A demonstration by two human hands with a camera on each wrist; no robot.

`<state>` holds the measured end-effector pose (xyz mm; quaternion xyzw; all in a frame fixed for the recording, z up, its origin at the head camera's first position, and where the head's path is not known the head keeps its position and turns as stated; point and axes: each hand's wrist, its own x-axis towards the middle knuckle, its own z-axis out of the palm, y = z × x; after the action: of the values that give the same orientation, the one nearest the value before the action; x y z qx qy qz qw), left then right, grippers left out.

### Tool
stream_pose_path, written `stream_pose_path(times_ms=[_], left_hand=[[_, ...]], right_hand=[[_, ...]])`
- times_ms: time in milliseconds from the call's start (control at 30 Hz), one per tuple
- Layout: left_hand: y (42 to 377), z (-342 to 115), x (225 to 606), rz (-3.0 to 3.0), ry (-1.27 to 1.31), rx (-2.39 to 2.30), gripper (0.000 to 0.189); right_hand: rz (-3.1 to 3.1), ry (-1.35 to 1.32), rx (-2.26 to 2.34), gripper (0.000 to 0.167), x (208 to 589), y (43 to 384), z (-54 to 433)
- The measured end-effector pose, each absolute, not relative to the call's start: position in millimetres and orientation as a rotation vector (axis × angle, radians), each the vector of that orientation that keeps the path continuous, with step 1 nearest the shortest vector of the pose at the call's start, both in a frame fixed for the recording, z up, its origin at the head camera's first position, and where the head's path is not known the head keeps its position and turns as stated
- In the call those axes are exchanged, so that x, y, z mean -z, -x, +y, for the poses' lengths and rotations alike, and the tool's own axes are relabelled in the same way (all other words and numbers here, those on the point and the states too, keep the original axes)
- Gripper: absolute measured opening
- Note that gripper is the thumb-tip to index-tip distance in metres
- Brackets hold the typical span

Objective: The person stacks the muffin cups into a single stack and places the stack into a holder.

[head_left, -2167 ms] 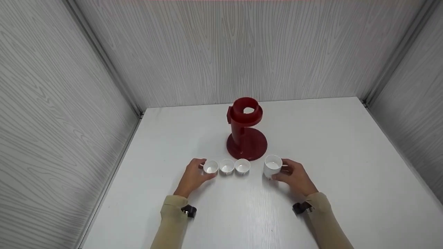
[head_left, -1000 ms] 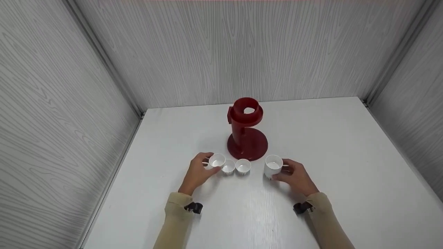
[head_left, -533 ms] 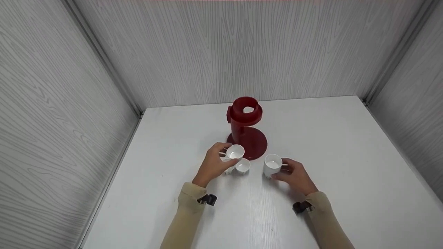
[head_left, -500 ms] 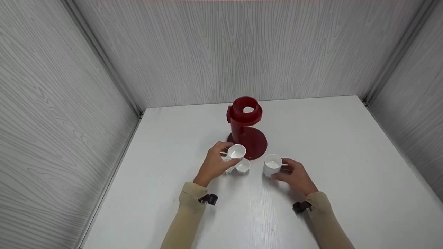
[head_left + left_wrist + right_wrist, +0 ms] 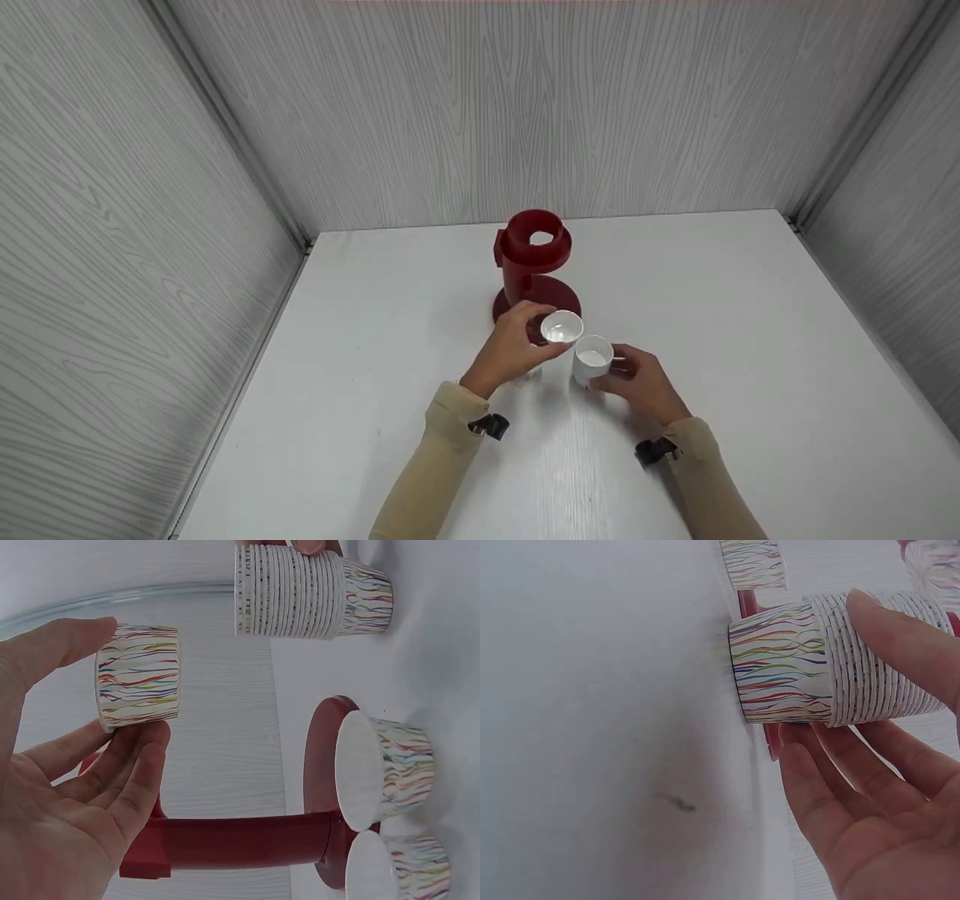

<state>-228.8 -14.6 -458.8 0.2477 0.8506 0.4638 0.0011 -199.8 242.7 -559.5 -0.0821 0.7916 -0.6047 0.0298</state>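
Between thumb and fingertips my left hand (image 5: pixel 512 346) pinches a white paper baking cup (image 5: pixel 139 676) with wavy coloured stripes. This cup is off the table, beside and higher than the rim of a nested stack of paper baking cups (image 5: pixel 832 664). My right hand (image 5: pixel 643 382) grips that stack, which stands upright on the table, thumb on one side and fingers on the other. Two single baking cups, a nearer-the-stack cup (image 5: pixel 405 765) and an outer cup (image 5: pixel 420 866), stand side by side in the left wrist view; from the head my left hand mostly hides them.
Just behind the hands stands a red holder (image 5: pixel 534 251) with a ring on top and a round base, partly covered by my left hand. The white table (image 5: pixel 360 315) is bounded by a grey wood-grain back wall (image 5: pixel 480 112) and side walls.
My left hand has lifted one baking cup from the row's left end and carried it rightward over the other cups to the stack. The right hand and stack have stayed put.
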Motion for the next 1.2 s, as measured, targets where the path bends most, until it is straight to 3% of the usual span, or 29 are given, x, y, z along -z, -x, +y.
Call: stream_pose_path(times_ms=[600,1200], left_hand=[[223,30,475,2.655,-0.755,-1.344,0.056],[227,39,492,2.689,-0.817,-1.200,0.056]], right_hand=[[2.404,0.239,1.904,0.057,565,195,248],[2.488,0.260,1.807,0.062,562,194,251]])
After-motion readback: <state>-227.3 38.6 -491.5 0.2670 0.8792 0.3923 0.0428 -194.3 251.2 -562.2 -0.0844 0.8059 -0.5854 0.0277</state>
